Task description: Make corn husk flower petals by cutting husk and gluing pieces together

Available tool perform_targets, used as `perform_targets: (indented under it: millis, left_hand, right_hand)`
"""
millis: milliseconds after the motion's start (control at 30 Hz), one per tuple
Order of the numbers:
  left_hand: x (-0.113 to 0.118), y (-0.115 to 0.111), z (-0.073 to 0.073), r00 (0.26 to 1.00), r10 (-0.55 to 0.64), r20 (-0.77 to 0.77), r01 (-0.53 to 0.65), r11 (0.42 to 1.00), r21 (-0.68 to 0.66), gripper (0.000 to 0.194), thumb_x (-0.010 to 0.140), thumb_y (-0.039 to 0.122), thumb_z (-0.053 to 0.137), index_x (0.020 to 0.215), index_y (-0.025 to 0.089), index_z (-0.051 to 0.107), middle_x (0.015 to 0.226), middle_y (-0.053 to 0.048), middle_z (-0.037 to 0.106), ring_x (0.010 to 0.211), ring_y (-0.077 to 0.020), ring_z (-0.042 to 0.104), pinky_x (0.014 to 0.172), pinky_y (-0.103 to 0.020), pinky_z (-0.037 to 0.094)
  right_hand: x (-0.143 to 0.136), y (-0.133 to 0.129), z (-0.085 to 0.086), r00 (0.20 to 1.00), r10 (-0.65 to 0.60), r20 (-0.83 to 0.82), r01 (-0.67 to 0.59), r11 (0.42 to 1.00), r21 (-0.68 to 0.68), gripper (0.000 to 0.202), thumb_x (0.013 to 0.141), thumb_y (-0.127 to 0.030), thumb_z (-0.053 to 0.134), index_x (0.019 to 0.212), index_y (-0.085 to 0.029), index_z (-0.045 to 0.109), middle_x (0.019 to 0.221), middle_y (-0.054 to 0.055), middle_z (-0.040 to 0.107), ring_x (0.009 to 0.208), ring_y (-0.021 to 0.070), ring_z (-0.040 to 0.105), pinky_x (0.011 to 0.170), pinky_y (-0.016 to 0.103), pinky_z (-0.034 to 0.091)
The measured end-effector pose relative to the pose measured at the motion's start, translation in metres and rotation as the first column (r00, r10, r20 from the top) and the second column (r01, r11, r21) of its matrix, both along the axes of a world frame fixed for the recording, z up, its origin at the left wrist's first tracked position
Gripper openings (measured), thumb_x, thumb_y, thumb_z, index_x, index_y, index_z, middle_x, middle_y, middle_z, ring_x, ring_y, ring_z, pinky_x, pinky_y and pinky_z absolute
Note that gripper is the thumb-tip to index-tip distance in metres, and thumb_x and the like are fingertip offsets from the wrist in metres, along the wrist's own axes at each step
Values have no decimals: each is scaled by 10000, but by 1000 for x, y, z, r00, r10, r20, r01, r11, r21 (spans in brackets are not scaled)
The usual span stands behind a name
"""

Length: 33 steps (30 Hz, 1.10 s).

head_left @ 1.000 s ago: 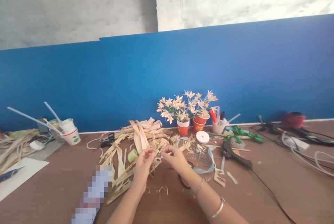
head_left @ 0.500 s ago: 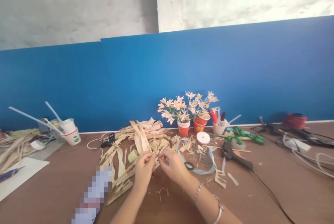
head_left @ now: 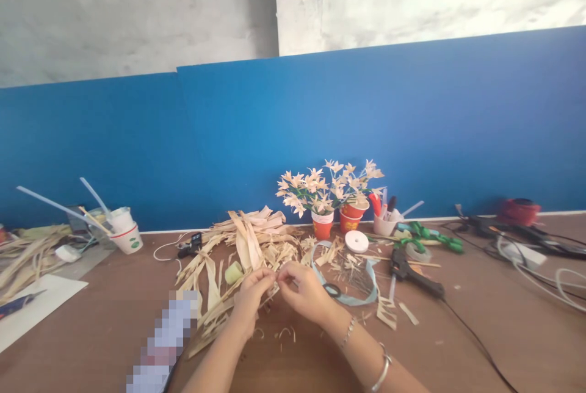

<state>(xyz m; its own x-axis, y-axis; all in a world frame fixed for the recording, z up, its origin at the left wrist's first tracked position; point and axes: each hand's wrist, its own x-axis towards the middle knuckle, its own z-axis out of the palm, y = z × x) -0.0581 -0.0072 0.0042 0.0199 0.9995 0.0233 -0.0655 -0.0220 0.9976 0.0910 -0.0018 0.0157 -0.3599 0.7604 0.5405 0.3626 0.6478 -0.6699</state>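
My left hand (head_left: 251, 296) and my right hand (head_left: 298, 290) meet at the fingertips over the near edge of a pile of dried husk strips (head_left: 249, 240). Each is closed in a pinch. Whatever lies between the fingers is too small to make out. A pale green roll (head_left: 233, 273) sits just beyond my left hand. To the right of my right hand, a light blue ribbon (head_left: 357, 301) curves around thin wires and husk scraps. Small curled shreds (head_left: 286, 333) lie on the table below my hands.
Behind the pile, pale flowers (head_left: 315, 185) stand in red paper cups (head_left: 323, 226). A white spool (head_left: 356, 241) and a black glue gun (head_left: 419, 275) with a trailing cord lie to the right. On the left are a white cup (head_left: 129, 240) with sticks and a blurred-out flat object (head_left: 162, 344).
My left wrist and forearm have shifted slightly left and lower. Both hands stay pinched together at nearly the same spot. Nothing on the table has visibly moved.
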Motion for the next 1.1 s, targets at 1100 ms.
perform_targets:
  millis: [1100]
  left_hand:
    - [-1,-4,6,961,85,-265,43,895,444,144,792,283,561,708,175,607,780,-35,586,781,-180,562,761,-297,444]
  right_hand:
    - [2,5,4,751,-9,-660,-559,523,-644,381,660,-430,727,822,-169,501,595,-9,650,470,84,575,459,167,388]
